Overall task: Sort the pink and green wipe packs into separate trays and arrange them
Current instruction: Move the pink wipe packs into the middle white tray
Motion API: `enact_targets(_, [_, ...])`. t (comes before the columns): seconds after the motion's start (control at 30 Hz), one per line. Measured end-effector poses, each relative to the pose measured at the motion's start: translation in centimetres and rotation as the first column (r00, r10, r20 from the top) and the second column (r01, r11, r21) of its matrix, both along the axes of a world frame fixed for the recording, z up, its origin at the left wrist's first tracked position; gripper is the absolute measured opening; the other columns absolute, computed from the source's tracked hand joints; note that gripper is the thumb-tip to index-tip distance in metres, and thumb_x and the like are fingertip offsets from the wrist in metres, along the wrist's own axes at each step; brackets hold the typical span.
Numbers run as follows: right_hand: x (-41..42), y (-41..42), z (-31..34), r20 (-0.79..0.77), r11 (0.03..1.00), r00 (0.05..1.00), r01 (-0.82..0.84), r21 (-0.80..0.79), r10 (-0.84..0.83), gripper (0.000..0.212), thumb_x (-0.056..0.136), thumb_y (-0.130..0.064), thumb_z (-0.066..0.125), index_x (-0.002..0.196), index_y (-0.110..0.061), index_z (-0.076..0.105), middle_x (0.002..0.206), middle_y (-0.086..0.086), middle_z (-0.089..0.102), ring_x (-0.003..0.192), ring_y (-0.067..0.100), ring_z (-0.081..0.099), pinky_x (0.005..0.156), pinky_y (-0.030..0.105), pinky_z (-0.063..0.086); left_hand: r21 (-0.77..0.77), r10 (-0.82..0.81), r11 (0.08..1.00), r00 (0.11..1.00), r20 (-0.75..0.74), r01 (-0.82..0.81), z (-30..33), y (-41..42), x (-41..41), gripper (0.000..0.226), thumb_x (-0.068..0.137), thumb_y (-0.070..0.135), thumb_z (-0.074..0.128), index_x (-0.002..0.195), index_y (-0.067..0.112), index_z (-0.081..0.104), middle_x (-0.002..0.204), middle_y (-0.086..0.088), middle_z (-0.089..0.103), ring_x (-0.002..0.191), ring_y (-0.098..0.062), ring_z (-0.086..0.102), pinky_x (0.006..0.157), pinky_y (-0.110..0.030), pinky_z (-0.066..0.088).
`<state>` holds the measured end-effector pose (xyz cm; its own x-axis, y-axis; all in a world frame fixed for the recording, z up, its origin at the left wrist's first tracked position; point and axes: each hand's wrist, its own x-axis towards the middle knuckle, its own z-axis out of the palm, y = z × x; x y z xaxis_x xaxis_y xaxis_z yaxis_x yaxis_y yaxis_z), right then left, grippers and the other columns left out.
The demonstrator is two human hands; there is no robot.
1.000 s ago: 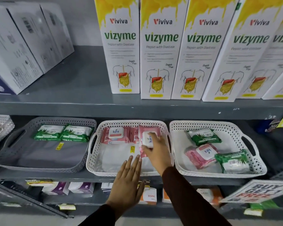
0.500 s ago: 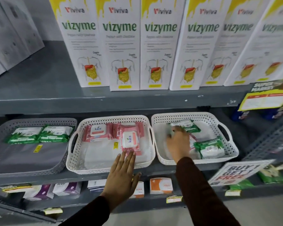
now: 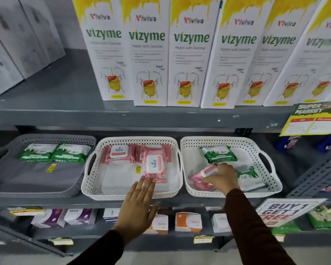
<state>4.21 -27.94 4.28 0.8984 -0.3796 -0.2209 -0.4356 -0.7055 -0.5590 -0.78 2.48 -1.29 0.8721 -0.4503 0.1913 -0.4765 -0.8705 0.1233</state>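
Note:
Three trays stand side by side on the middle shelf. The grey tray (image 3: pixel 42 190) on the left holds two green wipe packs (image 3: pixel 36 154) along its back. The middle white tray (image 3: pixel 130 196) holds pink wipe packs, one flat at the back left (image 3: pixel 118 153) and one lying on top of others (image 3: pixel 154 164). The right white tray (image 3: pixel 233 194) holds a green pack at the back (image 3: pixel 219 153), another at the right (image 3: pixel 251 177) and a pink pack (image 3: pixel 201 178). My right hand (image 3: pixel 222 176) grips that pink pack. My left hand (image 3: pixel 139 205) is flat and open over the middle tray's front rim, fingertips at the top pink pack.
Tall white Vizyme boxes (image 3: pixel 191 54) line the shelf above, close over the trays. Small cartons (image 3: pixel 187 221) sit on the shelf below. A "Buy 1 Get 1 Free" sign (image 3: pixel 287 211) sticks out at the lower right, and a yellow price card (image 3: pixel 313 121) hangs at the right.
My right hand left a pink pack in the middle tray, crossed to the right tray and closed on the pink pack there. My left hand stayed at the middle tray's front.

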Motion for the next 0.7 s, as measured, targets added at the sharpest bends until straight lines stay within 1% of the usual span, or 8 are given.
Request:
enact_targets(0.1, [-0.7,1.2,0.6,0.198,0.998,0.979,0.038,0.053,-0.047,0.066,0.056,-0.029,0.095,0.113,-0.012,0.066,0.113,0.011,0.065,0.114,0.032,0.059,0.099,0.047,0.05,-0.008,0.04,0.999,0.999,-0.002,-0.04,0.2,3.5,-0.1,0.064,0.1,0.048,0.029,0.153,0.013,0.019,0.16,-0.002,0.021,0.15,-0.021,0.005,0.119,-0.041,0.009])
enact_targets(0.17, [-1.1,3.0,1.4,0.368,0.997,0.929,0.014,0.081,-0.043,0.081,0.056,-0.028,0.096,0.127,-0.014,0.059,0.122,0.009,0.057,0.12,0.029,0.049,0.103,0.045,0.046,-0.022,0.07,0.997,0.997,-0.007,-0.071,0.4,5.8,-0.1,0.063,0.1,0.046,0.032,0.152,0.013,0.022,0.16,-0.001,0.022,0.15,-0.02,0.005,0.12,-0.041,0.009])
enact_targets(0.33, [-0.1,9.6,3.7,0.553,0.961,0.811,-0.27,0.062,0.192,0.095,0.047,-0.054,0.087,0.133,-0.028,0.054,0.127,-0.006,0.041,0.118,0.007,0.032,0.097,0.027,0.034,-0.049,0.126,0.991,0.992,-0.023,-0.127,1.0,10.4,-0.1,0.062,0.099,0.047,0.026,0.151,0.012,0.028,0.159,0.0,0.023,0.149,-0.021,0.015,0.119,-0.039,0.012])
enact_targets(0.4, [1.0,13.1,3.7,0.535,0.915,0.777,-0.402,0.018,0.331,0.097,0.046,-0.064,0.078,0.134,-0.033,0.051,0.129,-0.009,0.042,0.121,0.008,0.034,0.098,0.025,0.034,-0.054,0.13,0.99,0.991,-0.037,-0.132,1.3,11.6,-0.1,0.063,0.099,0.048,0.023,0.15,0.012,0.03,0.157,0.0,0.026,0.147,-0.019,0.018,0.119,-0.038,0.014])
enact_targets(0.47, [2.6,17.1,3.2,0.441,0.852,0.756,-0.522,-0.041,0.484,0.096,0.049,-0.063,0.081,0.135,-0.038,0.047,0.133,-0.007,0.042,0.122,0.009,0.033,0.1,0.028,0.036,-0.063,0.129,0.989,0.99,-0.052,-0.132,1.6,12.6,-0.1,0.063,0.099,0.049,0.022,0.151,0.014,0.028,0.157,0.001,0.026,0.147,-0.018,0.018,0.119,-0.036,0.012])
enact_targets(0.57, [4.8,22.2,1.7,0.327,0.776,0.713,-0.618,-0.122,0.62,0.087,0.062,-0.036,0.092,0.137,-0.029,0.049,0.138,0.003,0.046,0.129,0.02,0.039,0.104,0.038,0.045,-0.061,0.11,0.992,0.992,-0.058,-0.114,2.2,13.2,0.0,0.062,0.098,0.047,0.025,0.149,0.013,0.033,0.155,-0.001,0.033,0.145,-0.021,0.028,0.118,-0.033,0.012])
enact_targets(0.63, [5.5,24.5,0.5,0.239,0.732,0.693,-0.652,-0.197,0.681,0.081,0.074,-0.021,0.086,0.145,-0.024,0.046,0.148,0.006,0.043,0.139,0.03,0.04,0.11,0.042,0.045,-0.067,0.101,0.992,0.993,-0.053,-0.105,2.5,13.4,-0.1,0.059,0.098,0.045,0.03,0.146,0.012,0.039,0.151,-0.004,0.043,0.139,-0.025,0.04,0.116,-0.033,0.017])
enact_targets(0.7, [5.8,25.4,-0.8,0.156,0.698,0.682,-0.678,-0.23,0.714,0.073,0.084,-0.009,0.074,0.149,-0.021,0.042,0.161,0.003,0.033,0.146,0.031,0.035,0.115,0.043,0.042,-0.075,0.11,0.991,0.992,-0.065,-0.115,2.4,13.4,-0.2,0.059,0.098,0.045,0.029,0.148,0.014,0.036,0.152,-0.003,0.041,0.139,-0.025,0.039,0.118,-0.037,0.023])
